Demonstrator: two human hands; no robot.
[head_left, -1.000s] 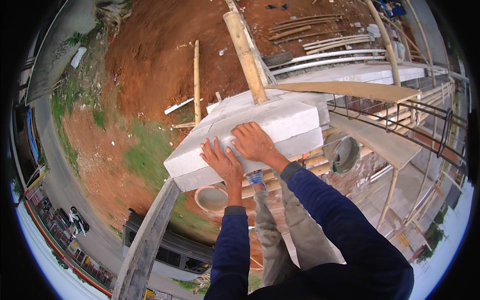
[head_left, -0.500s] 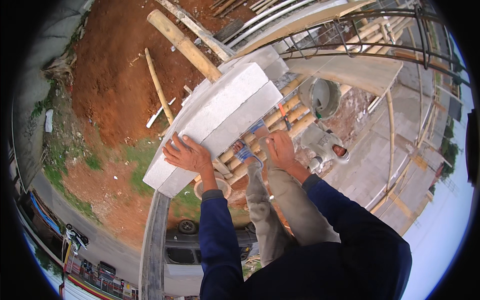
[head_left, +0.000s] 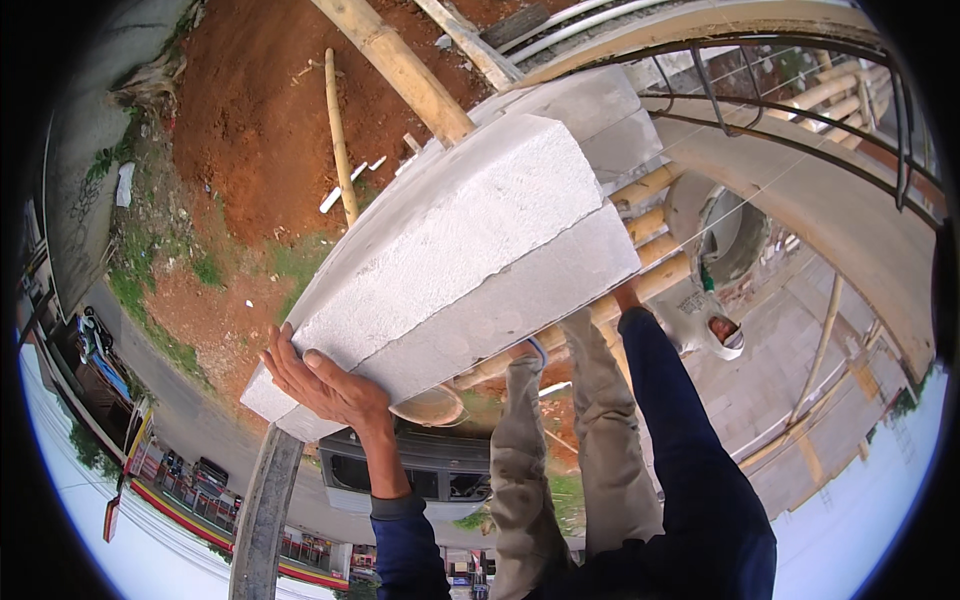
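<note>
Blocks — stacked 2 high — are sitting against our left hand, its fingers lying extended; our right hand is mostly hiding behind them — its grip we cannot tell.

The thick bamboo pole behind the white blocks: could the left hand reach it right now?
Probably not without shifting: the left hand rests at the left end of the white blocks, which lie between it and the bamboo pole.

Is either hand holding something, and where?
The left hand rests on the upper white rectangular block near its left end, fingers over the top edge; no grip shows. The right hand is mostly hidden, so its hold can't be told.
</note>
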